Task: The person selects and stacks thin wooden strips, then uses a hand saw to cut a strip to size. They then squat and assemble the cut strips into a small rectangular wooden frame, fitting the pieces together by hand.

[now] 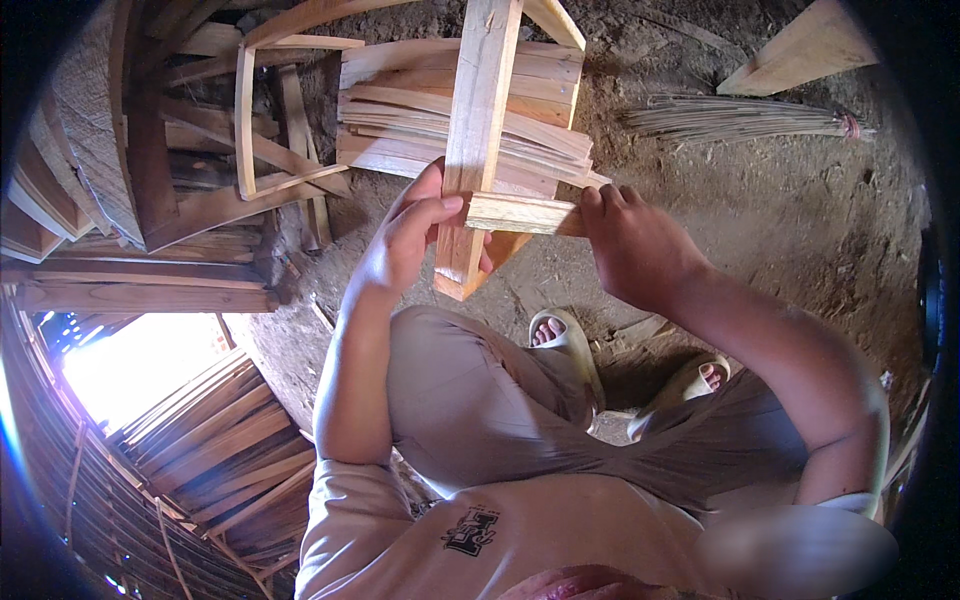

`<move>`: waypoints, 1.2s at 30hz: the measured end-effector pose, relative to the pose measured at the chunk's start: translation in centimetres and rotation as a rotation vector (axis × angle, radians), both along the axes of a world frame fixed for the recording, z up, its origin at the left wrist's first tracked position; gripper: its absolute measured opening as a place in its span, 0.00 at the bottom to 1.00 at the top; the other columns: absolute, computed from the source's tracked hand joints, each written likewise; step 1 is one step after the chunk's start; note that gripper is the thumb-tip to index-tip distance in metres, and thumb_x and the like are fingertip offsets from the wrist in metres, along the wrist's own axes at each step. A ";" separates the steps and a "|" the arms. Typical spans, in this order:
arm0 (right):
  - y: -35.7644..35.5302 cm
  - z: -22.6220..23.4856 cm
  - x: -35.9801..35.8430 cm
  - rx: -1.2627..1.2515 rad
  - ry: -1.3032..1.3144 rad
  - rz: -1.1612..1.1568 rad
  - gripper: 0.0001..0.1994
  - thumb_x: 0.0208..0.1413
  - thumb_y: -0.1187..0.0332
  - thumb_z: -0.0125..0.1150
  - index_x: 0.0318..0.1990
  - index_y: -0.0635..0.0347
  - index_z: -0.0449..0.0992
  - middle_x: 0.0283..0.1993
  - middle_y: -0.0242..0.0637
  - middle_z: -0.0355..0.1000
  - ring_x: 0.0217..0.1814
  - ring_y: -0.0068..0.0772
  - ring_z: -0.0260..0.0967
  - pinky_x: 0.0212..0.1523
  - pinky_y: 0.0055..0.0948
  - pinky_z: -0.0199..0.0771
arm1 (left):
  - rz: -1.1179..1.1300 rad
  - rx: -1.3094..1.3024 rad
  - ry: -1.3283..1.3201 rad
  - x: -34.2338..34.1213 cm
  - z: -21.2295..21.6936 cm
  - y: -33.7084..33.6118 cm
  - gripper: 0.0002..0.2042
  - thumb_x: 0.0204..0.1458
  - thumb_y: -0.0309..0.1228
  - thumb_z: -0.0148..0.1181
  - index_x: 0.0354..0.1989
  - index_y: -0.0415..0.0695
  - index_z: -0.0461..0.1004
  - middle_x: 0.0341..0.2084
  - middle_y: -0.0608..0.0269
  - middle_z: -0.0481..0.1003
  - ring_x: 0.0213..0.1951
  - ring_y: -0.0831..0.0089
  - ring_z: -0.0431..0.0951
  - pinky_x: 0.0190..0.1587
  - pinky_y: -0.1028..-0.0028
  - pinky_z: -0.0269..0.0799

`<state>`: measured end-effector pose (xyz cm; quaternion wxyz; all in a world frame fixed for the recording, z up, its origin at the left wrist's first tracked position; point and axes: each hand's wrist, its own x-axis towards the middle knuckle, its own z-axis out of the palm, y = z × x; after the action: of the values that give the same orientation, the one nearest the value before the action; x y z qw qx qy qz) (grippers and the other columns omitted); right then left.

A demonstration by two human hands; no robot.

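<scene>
Down at the far left, bright daylight falls on a sloping layer of thin wooden slats (215, 440), and above them stacked timber frames (250, 130) lean against one another. Next comes the left hand (405, 240), curled around the long wooden bar (478, 140), thumb laid across its front face and fingers wrapped behind, so it is closed firmly on it. That bar runs nearly straight away from the person, its near end hanging just above the knees and its far end reaching past the top of the view. A short crosspiece (520, 213) meets it at a right angle and runs off to the right, its long axis lying across the body. The right hand (635, 245) is closed on the crosspiece's outer end, fingertips pinching over the top. So the joint lies between the two hands, a little nearer the left one. Behind the bar a bundle of thin bent strips (400, 120) rests on the dirt floor (780, 210). Further right lie a bunch of thin sticks (740, 120) and a pale plank (805, 50). Below, sandalled feet (560, 340) rest on the ground.
</scene>
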<state>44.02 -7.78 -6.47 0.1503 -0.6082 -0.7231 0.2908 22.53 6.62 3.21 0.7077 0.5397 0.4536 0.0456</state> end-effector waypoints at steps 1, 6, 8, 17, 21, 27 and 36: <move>0.0 0.0 0.0 -0.008 -0.006 0.004 0.22 0.55 0.75 0.54 0.56 0.81 0.65 0.45 0.60 0.75 0.50 0.56 0.77 0.49 0.41 0.83 | -0.005 -0.001 0.028 -0.1 -0.1 0.1 0.24 0.62 0.37 0.45 0.63 0.35 0.62 0.39 0.51 0.76 0.32 0.62 0.80 0.35 0.62 0.81; 0.0 0.1 -0.1 -0.009 -0.057 0.013 0.22 0.56 0.74 0.53 0.57 0.80 0.65 0.46 0.59 0.75 0.52 0.55 0.76 0.49 0.41 0.83 | 0.006 -0.034 0.022 -0.1 -0.4 0.3 0.22 0.63 0.34 0.44 0.63 0.35 0.62 0.38 0.51 0.76 0.31 0.62 0.81 0.34 0.62 0.81; 0.1 0.4 0.0 -0.040 -0.064 0.024 0.22 0.57 0.74 0.52 0.58 0.80 0.65 0.47 0.58 0.75 0.53 0.55 0.76 0.50 0.41 0.83 | 0.007 -0.028 0.011 -0.1 -0.6 0.4 0.22 0.63 0.33 0.44 0.63 0.35 0.62 0.39 0.50 0.76 0.31 0.62 0.81 0.34 0.62 0.82; 1.4 0.4 2.2 -0.086 0.095 -0.123 0.20 0.56 0.76 0.51 0.56 0.76 0.65 0.48 0.59 0.74 0.54 0.56 0.75 0.52 0.45 0.82 | -0.013 -0.038 0.026 -0.2 -0.4 0.6 0.23 0.63 0.34 0.46 0.64 0.35 0.60 0.39 0.49 0.76 0.31 0.59 0.82 0.34 0.61 0.82; 1.9 -0.2 3.1 0.022 0.136 -0.148 0.18 0.55 0.78 0.50 0.54 0.75 0.66 0.48 0.61 0.73 0.54 0.58 0.75 0.53 0.47 0.80 | -0.032 -0.034 0.049 -0.3 -0.4 0.6 0.22 0.62 0.34 0.48 0.62 0.36 0.61 0.37 0.46 0.76 0.31 0.56 0.83 0.35 0.58 0.82; 1.5 -1.0 2.4 -0.009 0.048 -0.104 0.21 0.53 0.79 0.52 0.55 0.75 0.64 0.49 0.60 0.73 0.55 0.57 0.75 0.54 0.45 0.80 | -0.070 0.006 0.076 0.4 0.2 0.4 0.23 0.62 0.34 0.49 0.63 0.36 0.61 0.32 0.49 0.77 0.28 0.57 0.83 0.35 0.60 0.81; 1.5 -0.9 2.1 0.021 0.015 -0.090 0.21 0.53 0.78 0.54 0.56 0.74 0.64 0.51 0.59 0.72 0.54 0.54 0.76 0.52 0.41 0.82 | -0.009 -0.041 0.015 0.0 -0.2 0.4 0.22 0.61 0.33 0.54 0.62 0.36 0.65 0.41 0.51 0.76 0.26 0.60 0.82 0.32 0.64 0.80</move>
<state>46.08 -6.31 -7.38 0.1753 -0.6363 -0.6968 0.2808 22.48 7.05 3.03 0.7152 0.5277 0.4573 0.0288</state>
